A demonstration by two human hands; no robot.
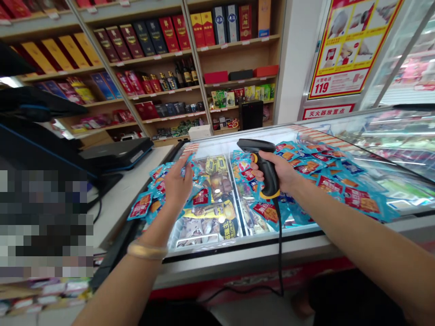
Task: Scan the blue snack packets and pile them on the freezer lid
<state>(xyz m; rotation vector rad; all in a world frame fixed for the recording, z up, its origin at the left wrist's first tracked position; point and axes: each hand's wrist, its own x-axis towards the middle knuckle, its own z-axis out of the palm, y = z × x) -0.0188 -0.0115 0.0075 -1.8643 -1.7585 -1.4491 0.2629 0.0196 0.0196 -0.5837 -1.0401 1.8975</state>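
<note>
My right hand (278, 171) is wrapped round the grip of a black and yellow barcode scanner (261, 160), its head pointing left above the freezer's glass lid (238, 226). Its black cable hangs down over the freezer's front. My left hand (177, 183), a gold bangle on the wrist, reaches over a heap of blue and red snack packets (149, 199) on the lid's left side. Its fingers are extended and touch a blue packet (188, 168) at the fingertips; whether they grip it I cannot tell. More such packets (340, 181) cover the lid's right side.
A white counter (125, 194) at the left carries a dark till screen (30, 149) and a black device (115, 154). Wooden shelves (152, 59) of boxed goods and bottles stand behind. A red and yellow poster (350, 45) hangs at the right.
</note>
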